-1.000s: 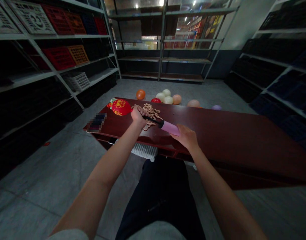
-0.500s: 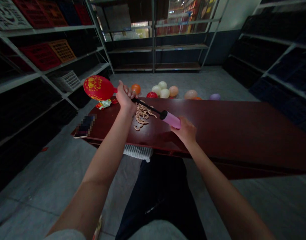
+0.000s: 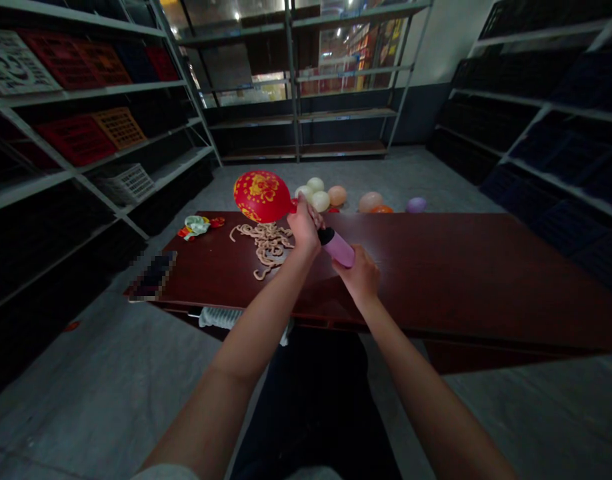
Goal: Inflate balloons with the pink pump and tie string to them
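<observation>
A red balloon (image 3: 263, 196) with yellow print, swollen with air, lies sideways above the table. My left hand (image 3: 305, 223) is closed around its neck, where it meets the pump's front end. The pink barrel of the hand pump (image 3: 340, 249) has a black cap that sits right against my left hand. My right hand (image 3: 360, 272) is wrapped round the barrel's rear end. Below the balloon, a heap of beige twisted strands (image 3: 270, 248) rests on the dark red table (image 3: 436, 267). Limp balloons (image 3: 197, 227), pale green, red and yellow, lie at the table's far left.
A phone (image 3: 155, 275) lies at the table's left corner. Beyond the far edge are several inflated balloons (image 3: 320, 201) on the floor. Under the front edge hangs a whitish ribbed cloth (image 3: 219, 318). Shelves with crates (image 3: 119, 127) stand left, right and behind.
My left hand and the balloon have moved right, up to the pump's barrel. The black rod seen between them before is now out of sight. The view has also shifted a little.
</observation>
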{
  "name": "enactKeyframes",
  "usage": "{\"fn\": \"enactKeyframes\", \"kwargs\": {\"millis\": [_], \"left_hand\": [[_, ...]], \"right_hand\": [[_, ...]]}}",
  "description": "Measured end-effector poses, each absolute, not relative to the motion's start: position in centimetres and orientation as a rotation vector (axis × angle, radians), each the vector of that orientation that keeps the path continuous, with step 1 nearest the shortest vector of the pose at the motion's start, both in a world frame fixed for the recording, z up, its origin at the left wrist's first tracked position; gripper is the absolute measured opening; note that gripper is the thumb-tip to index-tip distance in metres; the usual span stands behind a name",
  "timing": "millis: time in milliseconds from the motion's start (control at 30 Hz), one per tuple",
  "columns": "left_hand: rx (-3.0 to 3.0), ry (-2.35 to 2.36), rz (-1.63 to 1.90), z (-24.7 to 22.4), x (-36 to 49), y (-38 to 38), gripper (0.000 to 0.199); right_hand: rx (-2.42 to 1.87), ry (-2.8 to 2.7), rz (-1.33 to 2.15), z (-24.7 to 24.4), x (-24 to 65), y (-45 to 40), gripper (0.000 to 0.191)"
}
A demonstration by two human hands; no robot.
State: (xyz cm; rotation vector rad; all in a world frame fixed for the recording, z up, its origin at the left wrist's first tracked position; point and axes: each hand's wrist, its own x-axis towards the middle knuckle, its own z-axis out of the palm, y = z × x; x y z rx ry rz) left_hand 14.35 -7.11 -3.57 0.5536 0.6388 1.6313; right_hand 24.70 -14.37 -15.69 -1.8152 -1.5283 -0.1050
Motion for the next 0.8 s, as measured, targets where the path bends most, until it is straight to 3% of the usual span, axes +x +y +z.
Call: {"fn": "enactKeyframes", "kwargs": {"millis": [467, 800], "left_hand": [[0.258, 0.721, 1.655, -7.0, 1.5, -10.0, 0.045], [0.29, 0.716, 1.759, -3.3, -6.4, -10.4, 0.057]], "right_hand": [[-1.601, -2.148, -0.342, -15.2, 22.9, -15.7, 0.032], [-1.546, -2.179, -0.249, -15.2, 23.0, -15.6, 0.034]]}}
